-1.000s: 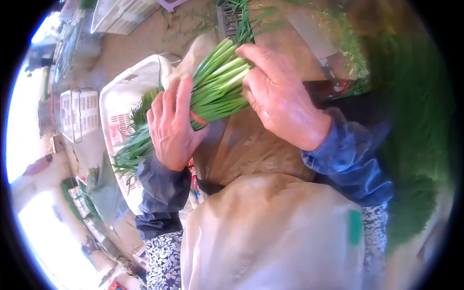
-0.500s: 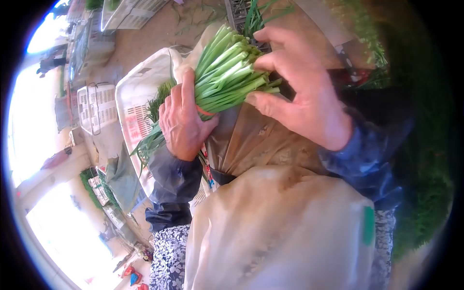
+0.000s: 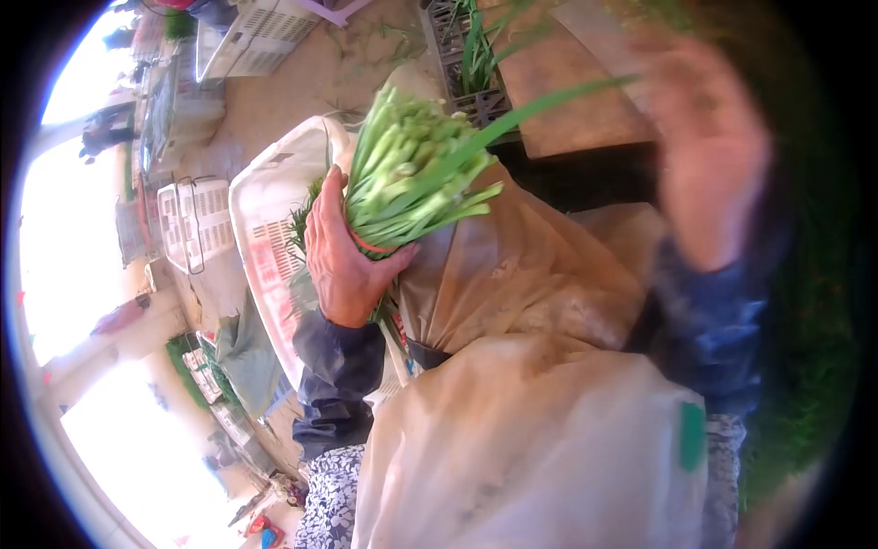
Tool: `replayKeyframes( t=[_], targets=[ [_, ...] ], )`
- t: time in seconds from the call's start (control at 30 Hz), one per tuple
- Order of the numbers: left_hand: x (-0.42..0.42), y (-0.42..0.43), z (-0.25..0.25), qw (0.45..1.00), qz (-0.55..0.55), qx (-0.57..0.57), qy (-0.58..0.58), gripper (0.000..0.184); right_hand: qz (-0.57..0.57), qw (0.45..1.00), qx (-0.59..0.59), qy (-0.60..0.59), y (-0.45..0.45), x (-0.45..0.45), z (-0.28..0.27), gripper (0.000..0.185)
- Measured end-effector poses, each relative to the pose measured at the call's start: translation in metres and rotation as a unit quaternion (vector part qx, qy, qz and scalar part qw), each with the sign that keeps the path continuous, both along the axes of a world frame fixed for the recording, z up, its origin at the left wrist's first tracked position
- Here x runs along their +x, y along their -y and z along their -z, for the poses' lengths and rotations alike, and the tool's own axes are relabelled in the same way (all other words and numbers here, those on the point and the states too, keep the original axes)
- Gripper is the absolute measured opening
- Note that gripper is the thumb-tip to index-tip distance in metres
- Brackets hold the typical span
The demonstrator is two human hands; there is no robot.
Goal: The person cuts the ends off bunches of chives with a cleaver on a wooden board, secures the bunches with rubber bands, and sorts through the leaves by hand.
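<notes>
My left hand (image 3: 343, 261) is wrapped round a bunch of garlic chives (image 3: 398, 169), near a red-orange band (image 3: 373, 249) that ties it. The cut stalk ends face up and to the right, while the leafy end is mostly hidden beneath my hand. One long green chive leaf (image 3: 558, 101) stretches from the bunch up to my right hand (image 3: 709, 146). That hand is smeared by motion, but the leaf runs straight to its fingers, which appear closed on its tip.
A white plastic basket (image 3: 261, 197) with greens in it stands left of the bunch. Beyond lie a dark crate (image 3: 455, 55) holding green leaves and a brown board (image 3: 572, 105). More white crates (image 3: 197, 220) stand at far left. A stained apron (image 3: 530, 439) covers my lap.
My right hand has moved from the stalk ends away to the right, drawing a long leaf out from the bunch. My left hand keeps its hold, and the bunch has tipped slightly upright.
</notes>
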State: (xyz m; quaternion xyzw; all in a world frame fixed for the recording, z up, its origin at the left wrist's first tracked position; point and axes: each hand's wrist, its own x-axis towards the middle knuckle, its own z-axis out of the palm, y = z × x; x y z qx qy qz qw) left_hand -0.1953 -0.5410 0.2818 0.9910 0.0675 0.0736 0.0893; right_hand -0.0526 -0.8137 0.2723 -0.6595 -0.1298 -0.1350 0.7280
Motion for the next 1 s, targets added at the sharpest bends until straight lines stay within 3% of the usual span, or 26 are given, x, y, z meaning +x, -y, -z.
replayKeyframes(
  t=[0.07, 0.13, 0.2, 0.27, 0.3, 0.33, 0.4, 0.47, 0.53, 0.6, 0.63, 0.77, 0.8, 0.87, 1.0],
  targets=[
    [-0.004, -0.018, 0.010, 0.988, -0.017, -0.150, -0.015, 0.102, 0.112, 0.956, -0.271, 0.021, 0.071, 0.035, 0.015, 0.013],
    [-0.006, -0.028, 0.011, 0.978, -0.029, -0.203, -0.029, 0.100, 0.119, 0.761, -0.637, -0.024, 0.139, 0.061, 0.057, 0.023],
    [-0.004, -0.030, 0.010, 0.968, -0.043, -0.242, -0.055, 0.097, 0.096, 0.753, -0.634, 0.147, 0.128, 0.055, 0.065, 0.030],
    [-0.003, -0.028, 0.009, 0.969, -0.043, -0.236, -0.063, 0.095, 0.002, 0.873, -0.460, 0.165, 0.075, 0.036, 0.044, 0.031],
    [-0.004, -0.030, 0.013, 0.969, -0.044, -0.238, -0.057, 0.096, -0.085, 0.937, -0.336, 0.048, 0.045, 0.021, 0.028, 0.032],
    [-0.005, -0.032, 0.015, 0.969, -0.046, -0.239, -0.050, 0.096, -0.170, 0.963, -0.197, -0.071, 0.016, 0.010, 0.017, 0.032],
    [-0.003, -0.028, 0.012, 0.968, -0.050, -0.240, -0.052, 0.096, -0.264, 0.958, -0.109, 0.007, -0.030, 0.003, 0.018, 0.034],
    [-0.001, -0.026, 0.003, 0.967, -0.058, -0.244, -0.050, 0.096, -0.286, 0.933, -0.178, 0.124, -0.067, -0.003, 0.022, 0.030],
    [-0.012, -0.039, -0.010, 0.978, -0.082, -0.179, -0.065, 0.089, -0.304, 0.924, -0.176, 0.149, -0.075, 0.005, 0.021, 0.022],
    [-0.047, -0.091, -0.020, 0.953, -0.135, -0.269, -0.027, 0.069, -0.228, 0.967, -0.097, -0.052, -0.067, 0.016, 0.018, 0.018],
    [-0.055, -0.097, -0.047, 0.913, -0.181, -0.364, -0.036, 0.067, -0.201, 0.974, -0.096, -0.040, -0.061, 0.023, 0.022, 0.018],
    [-0.130, -0.176, -0.075, 0.908, -0.291, -0.300, -0.023, 0.064, -0.201, 0.949, -0.222, -0.094, -0.034, 0.039, 0.029, 0.018],
    [-0.155, -0.199, -0.067, 0.885, -0.320, -0.336, -0.040, 0.064, -0.216, 0.932, -0.277, -0.088, -0.033, 0.043, 0.035, 0.017],
    [-0.186, -0.225, -0.036, 0.848, -0.360, -0.386, -0.051, 0.065, -0.237, 0.927, -0.259, -0.135, -0.033, 0.050, 0.051, 0.016],
    [-0.213, -0.259, 0.071, 0.844, -0.323, -0.416, -0.104, 0.071, -0.219, 0.910, -0.278, -0.217, -0.041, 0.053, 0.061, 0.013]
  ],
)
